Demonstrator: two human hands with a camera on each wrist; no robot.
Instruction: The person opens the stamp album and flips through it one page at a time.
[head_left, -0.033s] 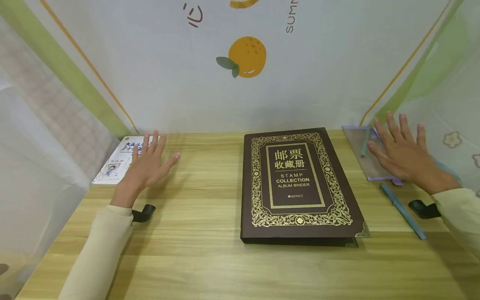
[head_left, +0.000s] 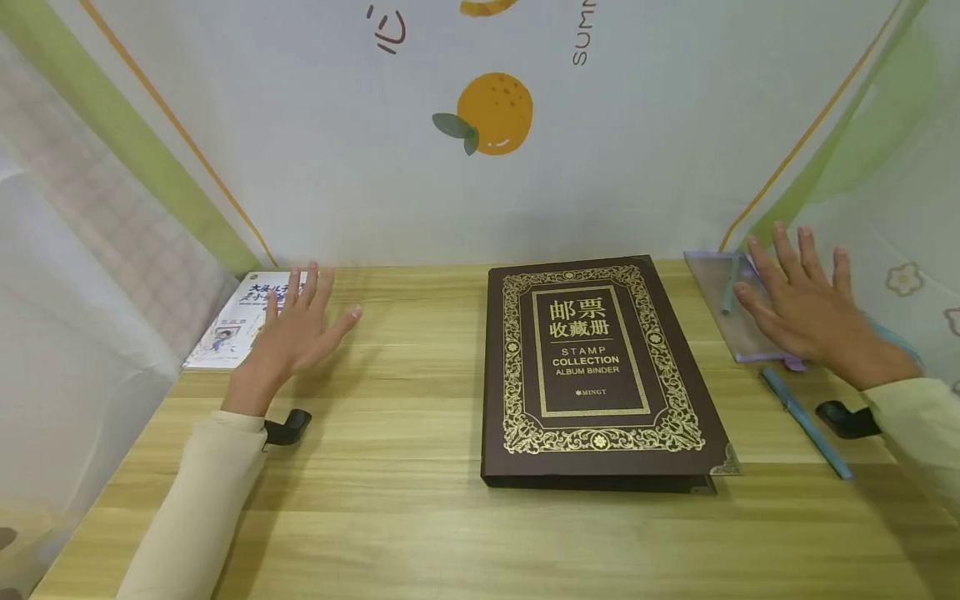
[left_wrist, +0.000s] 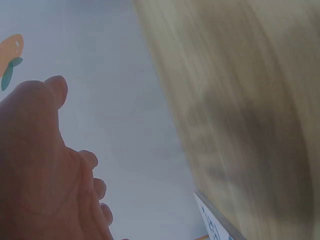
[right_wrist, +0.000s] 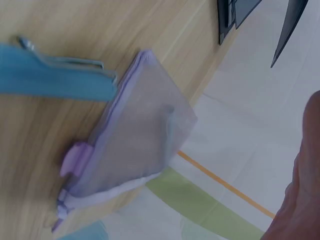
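Left hand [head_left: 294,333]: at centre left of the head view, your fingers are straight and spread, with the thumb angled out to the right; the palm is raised over the table [head_left: 375,533].
Booklet [head_left: 225,333]: the white printed cover lies at the left of the head view, partly behind your left fingers; the left wrist view shows it at the bottom edge, apart from your hand.
Right hand [head_left: 817,317]: at the right of the head view, your fingers are straight and fanned, in front of the pouch; in the right wrist view it shows at the right edge, apart from that pouch.
Mesh pouch [head_left: 723,329]: purple-edged, lying flat at the right of the head view, with a slim pale item [head_left: 730,287] inside.
Blue pen [head_left: 806,422]: slanting toward the lower right, just below the pouch.
Stamp album [head_left: 592,367]: dark brown with gold print, right of centre, front cover up; you can see a narrow gap beneath it along the lower edge.
Cloth [head_left: 322,167]: white, with an orange print, across the top.
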